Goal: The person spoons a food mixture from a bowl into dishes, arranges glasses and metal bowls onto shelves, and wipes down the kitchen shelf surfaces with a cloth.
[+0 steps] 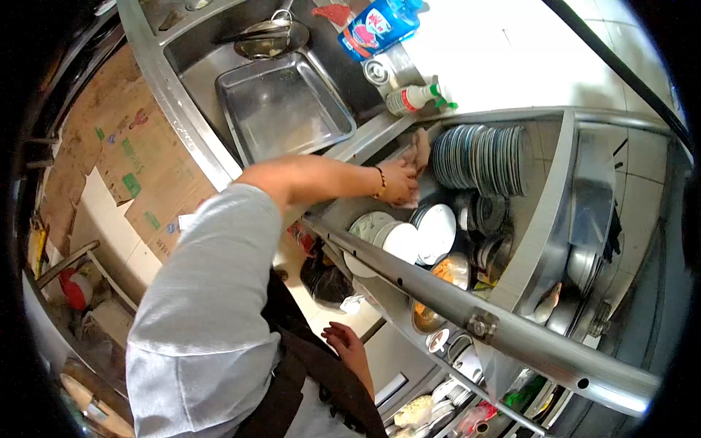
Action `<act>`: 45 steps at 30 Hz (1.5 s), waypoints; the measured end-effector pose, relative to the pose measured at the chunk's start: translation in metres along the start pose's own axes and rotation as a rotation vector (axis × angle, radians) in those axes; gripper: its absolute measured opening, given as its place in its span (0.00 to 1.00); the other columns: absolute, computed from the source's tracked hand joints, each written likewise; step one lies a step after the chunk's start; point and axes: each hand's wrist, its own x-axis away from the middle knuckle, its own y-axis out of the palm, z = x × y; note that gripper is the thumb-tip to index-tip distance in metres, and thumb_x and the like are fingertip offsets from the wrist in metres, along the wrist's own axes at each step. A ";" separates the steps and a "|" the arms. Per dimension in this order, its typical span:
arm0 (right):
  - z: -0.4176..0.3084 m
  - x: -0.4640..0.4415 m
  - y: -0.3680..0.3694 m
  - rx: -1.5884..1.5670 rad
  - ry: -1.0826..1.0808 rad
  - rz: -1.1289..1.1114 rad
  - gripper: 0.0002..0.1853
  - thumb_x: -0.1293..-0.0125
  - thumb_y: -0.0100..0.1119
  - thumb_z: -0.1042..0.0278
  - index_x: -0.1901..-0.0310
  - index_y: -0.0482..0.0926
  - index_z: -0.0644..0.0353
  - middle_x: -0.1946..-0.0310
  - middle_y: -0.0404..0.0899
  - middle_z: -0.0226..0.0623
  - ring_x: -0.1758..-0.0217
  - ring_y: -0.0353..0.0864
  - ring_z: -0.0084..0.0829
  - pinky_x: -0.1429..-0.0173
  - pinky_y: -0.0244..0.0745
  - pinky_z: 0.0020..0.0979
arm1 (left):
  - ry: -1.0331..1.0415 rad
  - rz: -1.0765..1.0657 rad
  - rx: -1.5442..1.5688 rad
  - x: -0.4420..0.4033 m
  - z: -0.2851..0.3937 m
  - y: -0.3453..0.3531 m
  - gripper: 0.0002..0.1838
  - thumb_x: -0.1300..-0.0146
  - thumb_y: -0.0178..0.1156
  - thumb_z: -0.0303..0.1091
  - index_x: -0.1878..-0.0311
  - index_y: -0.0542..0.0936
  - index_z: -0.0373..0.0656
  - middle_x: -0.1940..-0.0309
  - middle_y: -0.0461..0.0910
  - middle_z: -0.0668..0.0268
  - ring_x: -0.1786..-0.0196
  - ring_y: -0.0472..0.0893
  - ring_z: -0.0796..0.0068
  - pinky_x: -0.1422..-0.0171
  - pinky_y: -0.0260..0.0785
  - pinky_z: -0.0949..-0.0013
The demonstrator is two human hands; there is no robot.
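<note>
My left hand (398, 181), with a beaded bracelet at its wrist, grips a pale pinkish cloth (418, 152) at the near end of a steel sink compartment. Part of the cloth is hidden under the fingers. Right of it, a long row of plates (482, 157) stands on edge. Just below the hand are white plates (437, 232) and a stack of round dishes (398, 241). Darker bowls (491, 213) sit farther right. My right hand (347, 343) hangs low beside my body, its fingers loosely apart and nothing in them.
A steel tray (285, 109) lies in the other basin, near a metal pan (272, 40). On the ledge are a blue detergent bottle (380, 29), a can (377, 71) and a spray bottle (412, 98). A thick steel rail (467, 314) crosses in front. Flattened cardboard (131, 139) covers floor at left.
</note>
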 end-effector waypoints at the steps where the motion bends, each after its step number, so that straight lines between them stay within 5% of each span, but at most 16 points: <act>1: 0.003 0.003 -0.003 -0.028 -0.013 -0.005 0.17 0.35 0.52 0.72 0.45 0.68 0.63 0.53 0.76 0.41 0.49 0.76 0.31 0.45 0.69 0.29 | -0.001 0.014 -0.014 0.010 0.001 -0.006 0.13 0.48 0.55 0.45 0.58 0.80 0.64 0.55 0.71 0.77 0.48 0.66 0.69 0.49 0.60 0.58; 9: -0.011 -0.006 -0.039 -0.046 -0.017 0.093 0.18 0.35 0.50 0.72 0.44 0.66 0.64 0.52 0.74 0.45 0.49 0.76 0.36 0.45 0.71 0.33 | 0.075 -0.289 0.179 0.065 -0.007 -0.066 0.14 0.48 0.56 0.43 0.57 0.80 0.61 0.50 0.69 0.72 0.46 0.64 0.62 0.48 0.60 0.58; 14: -0.008 -0.040 -0.073 -0.571 -0.067 0.116 0.26 0.36 0.53 0.60 0.39 0.60 0.61 0.48 0.70 0.49 0.45 0.72 0.44 0.41 0.68 0.40 | 0.133 -0.428 0.261 0.077 -0.007 -0.079 0.09 0.48 0.55 0.39 0.63 0.79 0.53 0.50 0.69 0.66 0.48 0.64 0.55 0.46 0.59 0.60; 19: 0.001 -0.103 -0.112 -1.000 -0.130 0.158 0.25 0.35 0.51 0.57 0.41 0.62 0.61 0.47 0.70 0.47 0.43 0.70 0.42 0.38 0.64 0.42 | -0.060 -0.144 0.448 0.100 0.000 -0.073 0.05 0.52 0.58 0.33 0.76 0.75 0.43 0.65 0.71 0.59 0.56 0.69 0.60 0.52 0.61 0.60; 22: -0.041 -0.119 -0.110 -0.900 -0.210 0.222 0.24 0.35 0.50 0.55 0.43 0.64 0.62 0.47 0.69 0.46 0.43 0.68 0.43 0.37 0.62 0.44 | -0.150 -0.015 0.627 0.115 0.004 -0.079 0.04 0.54 0.59 0.29 0.74 0.74 0.42 0.68 0.70 0.60 0.57 0.70 0.60 0.54 0.63 0.60; 25: -0.050 -0.138 -0.134 -1.063 -0.123 -0.013 0.27 0.37 0.49 0.49 0.43 0.63 0.60 0.43 0.63 0.49 0.39 0.59 0.48 0.37 0.57 0.54 | -0.265 0.018 0.598 0.136 0.016 -0.098 0.06 0.54 0.58 0.27 0.69 0.76 0.42 0.69 0.70 0.59 0.58 0.71 0.57 0.54 0.65 0.60; 31: -0.080 -0.130 -0.120 -0.703 0.005 0.094 0.27 0.39 0.52 0.52 0.41 0.62 0.56 0.40 0.58 0.46 0.37 0.57 0.47 0.39 0.59 0.60 | -0.626 0.182 0.611 0.185 0.071 -0.141 0.07 0.44 0.54 0.32 0.64 0.77 0.42 0.64 0.75 0.56 0.53 0.71 0.58 0.50 0.65 0.62; 33: -0.075 -0.135 -0.124 -0.563 -0.025 0.096 0.27 0.38 0.52 0.54 0.40 0.62 0.55 0.40 0.59 0.42 0.37 0.58 0.44 0.41 0.63 0.59 | -0.818 -0.071 0.505 0.196 0.096 -0.154 0.09 0.39 0.52 0.36 0.65 0.77 0.40 0.67 0.75 0.56 0.56 0.72 0.59 0.51 0.65 0.62; 34: -0.071 -0.140 -0.129 -0.593 -0.018 0.050 0.27 0.38 0.52 0.54 0.40 0.62 0.56 0.40 0.59 0.41 0.38 0.59 0.43 0.42 0.64 0.58 | -0.948 -0.209 0.700 0.201 0.106 -0.151 0.13 0.37 0.52 0.39 0.65 0.78 0.39 0.69 0.75 0.55 0.62 0.75 0.60 0.54 0.66 0.62; 37: -0.062 -0.145 -0.139 -0.645 -0.014 -0.073 0.27 0.38 0.52 0.57 0.40 0.61 0.56 0.41 0.61 0.39 0.39 0.61 0.40 0.44 0.65 0.56 | -0.899 -0.227 0.798 0.195 0.145 -0.143 0.13 0.40 0.55 0.41 0.67 0.78 0.39 0.71 0.77 0.53 0.67 0.77 0.59 0.60 0.68 0.61; 42: -0.103 -0.111 -0.106 -0.429 -0.062 0.062 0.25 0.38 0.52 0.63 0.40 0.60 0.57 0.44 0.62 0.37 0.41 0.62 0.36 0.45 0.66 0.54 | -0.844 -0.215 0.819 0.165 0.175 -0.065 0.18 0.42 0.57 0.46 0.61 0.78 0.38 0.67 0.79 0.54 0.63 0.78 0.55 0.59 0.69 0.59; 45: -0.102 -0.115 -0.106 -0.325 -0.085 0.119 0.22 0.40 0.51 0.69 0.44 0.61 0.57 0.47 0.65 0.38 0.45 0.66 0.36 0.49 0.71 0.50 | -0.855 -0.027 0.932 0.149 0.174 -0.024 0.23 0.42 0.56 0.51 0.65 0.79 0.35 0.71 0.79 0.53 0.69 0.78 0.58 0.63 0.69 0.59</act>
